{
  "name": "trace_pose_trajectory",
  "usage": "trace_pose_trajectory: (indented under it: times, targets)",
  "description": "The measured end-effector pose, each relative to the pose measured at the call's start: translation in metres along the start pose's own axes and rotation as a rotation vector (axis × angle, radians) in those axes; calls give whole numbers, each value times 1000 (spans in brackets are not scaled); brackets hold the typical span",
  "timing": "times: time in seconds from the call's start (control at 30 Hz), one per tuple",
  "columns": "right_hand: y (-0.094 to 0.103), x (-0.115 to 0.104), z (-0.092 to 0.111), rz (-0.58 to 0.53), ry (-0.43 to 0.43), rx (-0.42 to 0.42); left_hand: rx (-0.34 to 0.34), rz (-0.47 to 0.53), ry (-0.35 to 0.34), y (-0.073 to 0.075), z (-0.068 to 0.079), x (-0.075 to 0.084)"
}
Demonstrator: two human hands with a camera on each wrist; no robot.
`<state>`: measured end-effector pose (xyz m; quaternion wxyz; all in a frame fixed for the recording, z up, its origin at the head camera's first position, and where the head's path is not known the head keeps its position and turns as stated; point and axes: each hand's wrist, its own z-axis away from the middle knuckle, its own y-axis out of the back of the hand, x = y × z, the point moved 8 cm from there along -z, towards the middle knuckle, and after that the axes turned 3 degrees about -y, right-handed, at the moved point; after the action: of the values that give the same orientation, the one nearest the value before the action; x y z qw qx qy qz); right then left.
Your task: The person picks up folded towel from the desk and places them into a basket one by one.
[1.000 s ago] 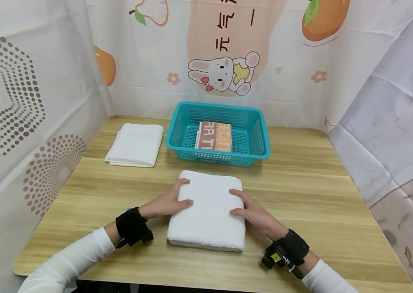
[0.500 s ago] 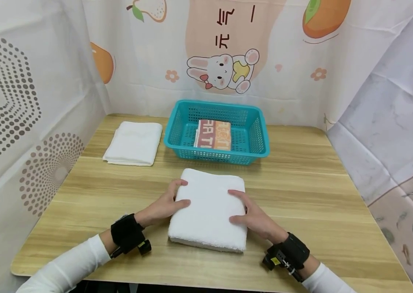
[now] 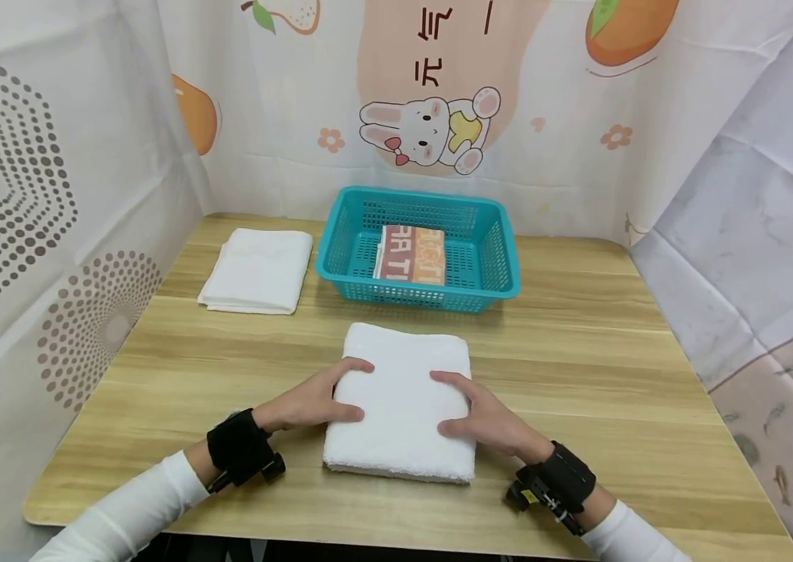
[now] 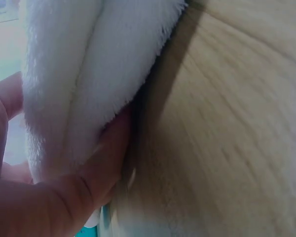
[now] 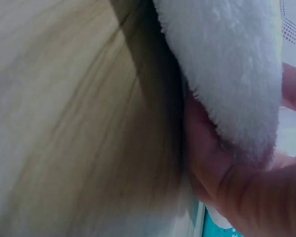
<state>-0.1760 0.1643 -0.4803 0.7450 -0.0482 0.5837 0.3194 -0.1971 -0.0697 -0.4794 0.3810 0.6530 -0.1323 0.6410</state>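
Observation:
A thick folded white towel (image 3: 400, 414) with a fluffy surface lies near the front middle of the table. On its left edge, my left hand (image 3: 307, 401) grips it, with thumb and index finger on top. The left wrist view shows other fingers (image 4: 101, 168) tucked under the towel's layers (image 4: 69, 64), close to the wood. My right hand (image 3: 491, 417) holds the opposite edge the same way. Fingers (image 5: 204, 148) reach beneath the towel (image 5: 227, 59) in the right wrist view; their tips are hidden.
A teal plastic basket (image 3: 417, 292) stands behind the towel, holding a folded red-and-orange patterned cloth (image 3: 410, 255). Back left lies another folded white cloth (image 3: 257, 269). Printed curtains (image 3: 270, 156) hang around the wooden table (image 3: 579, 343).
My left hand has slid slightly along the towel's left edge toward me, its thumb and index finger now lower on the towel. The right hand and towel stay nearly in place.

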Motion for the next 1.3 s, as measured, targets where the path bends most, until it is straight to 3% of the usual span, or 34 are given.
trace_pose_trajectory:
  times: [0.17, 0.33, 0.53, 0.63, 0.8, 1.0, 1.3]
  targets:
    - [2, -1, 3, 17, -2, 24, 3, -12, -33, 2, 3, 3]
    - [8, -14, 8, 14, 35, 14, 25, -15, -75, 11, 7, 17]
    - [23, -44, 15, -24, 78, 2, 53, 20, -94, 27, 7, 46]
    - [37, -66, 13, -8, 140, 33, 75, 6, -123, 42, 1, 66]
    - [65, -102, 1, 29, 235, 93, 133, -67, -172, 74, -18, 96]
    - [102, -129, -25, 89, 236, 193, 196, -104, -180, 111, -48, 117]
    - [149, -151, -71, 2, 202, 310, 224, -82, -172, 155, -104, 134]
